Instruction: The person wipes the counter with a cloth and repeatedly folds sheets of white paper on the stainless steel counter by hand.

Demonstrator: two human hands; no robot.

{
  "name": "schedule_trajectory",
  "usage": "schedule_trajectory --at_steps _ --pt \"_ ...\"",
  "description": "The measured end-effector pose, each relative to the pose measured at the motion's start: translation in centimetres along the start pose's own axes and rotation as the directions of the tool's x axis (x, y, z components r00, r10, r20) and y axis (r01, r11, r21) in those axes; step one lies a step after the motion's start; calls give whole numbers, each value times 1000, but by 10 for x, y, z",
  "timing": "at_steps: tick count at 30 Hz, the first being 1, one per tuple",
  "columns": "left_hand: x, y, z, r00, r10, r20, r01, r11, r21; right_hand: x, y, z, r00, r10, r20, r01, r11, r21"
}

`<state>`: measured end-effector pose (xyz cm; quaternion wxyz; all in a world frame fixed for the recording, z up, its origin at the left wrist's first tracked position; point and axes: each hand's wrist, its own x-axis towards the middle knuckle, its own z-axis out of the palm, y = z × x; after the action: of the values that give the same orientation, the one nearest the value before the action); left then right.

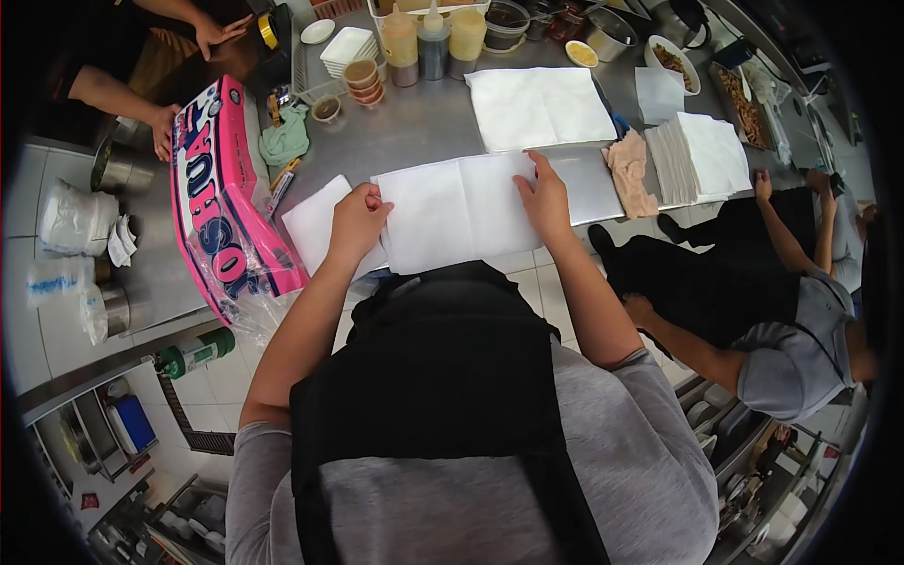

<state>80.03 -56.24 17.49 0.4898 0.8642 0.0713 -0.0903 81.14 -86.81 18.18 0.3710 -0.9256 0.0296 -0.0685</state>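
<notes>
A white paper napkin (pixel 461 209) with a crease down its middle lies spread in front of me at the table edge. My left hand (pixel 360 224) is closed on its left edge, thumb against bent fingers. At its right edge, my right hand (pixel 544 200) rests with thumb and forefinger apart, touching the paper. Another white napkin (pixel 320 212) lies partly under the left side. Beyond my hands is a flat pile of white napkins (pixel 537 108). To the right stands a stack of folded napkins (pixel 706 155), beside a crumpled pinkish cloth (pixel 629 174).
A pink plastic pack (pixel 254 188) with large letters lies at left, another person's hand (pixel 165 132) on it. Sauce bottles (pixel 433 47), small sauce cups (pixel 363 80) and a green cloth (pixel 284 137) sit behind. Another person (pixel 782 320) in grey stands at right.
</notes>
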Motion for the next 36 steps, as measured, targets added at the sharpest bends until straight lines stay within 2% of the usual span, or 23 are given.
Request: schedule_trajectory --at_steps 5,13,20,22,23,25,26,28,29,30,31,32,33,34,36 --pt "-1 0 -2 1000 -27 -9 27 997 -76 0 2 6 998 -34 -51 32 999 -41" --pt "4 1 -5 998 -27 -56 26 1000 -7 3 -3 3 999 46 -24 -47 997 -60" --pt "4 9 -7 998 -44 -44 48 995 86 5 3 7 999 3 -44 -7 995 -95" --pt "0 14 -9 994 77 -83 -59 978 198 3 -5 7 997 -21 -68 12 992 -126" --pt "-4 18 -13 993 79 -84 -60 978 200 2 -11 4 997 -22 -70 13 992 -125" --pt "-17 24 -23 915 386 -120 -338 893 296 -6 -27 -1 964 -182 -192 87 903 -422" --pt "-24 21 -28 913 390 -122 -341 892 298 -10 -31 5 963 -185 -196 88 903 -420" --pt "-42 13 -42 899 401 178 -434 750 499 -19 -41 21 909 -404 -99 332 848 -413" --pt "-53 14 -44 895 409 178 -441 746 499 -22 -53 28 891 -451 43 440 839 -321" --pt "-67 14 -45 862 464 204 -497 696 518 -27 -55 42 814 -573 97 580 793 -184" --pt "-78 12 -46 828 510 233 -547 644 534 -34 -62 50 777 -598 195 627 763 -157" --pt "-83 8 -46 829 508 235 -547 644 535 -39 -67 58 765 -587 263 636 752 -171" --pt "-87 2 -45 858 486 168 -494 687 533 -43 -69 64 750 -573 330 646 741 -181" --pt "-90 -5 -45 883 458 102 -439 728 526 -43 -66 68 752 -571 330 643 745 -177" --pt "-86 -21 -45 878 469 91 -454 759 468 -38 -59 75 733 -575 364 666 715 -212"
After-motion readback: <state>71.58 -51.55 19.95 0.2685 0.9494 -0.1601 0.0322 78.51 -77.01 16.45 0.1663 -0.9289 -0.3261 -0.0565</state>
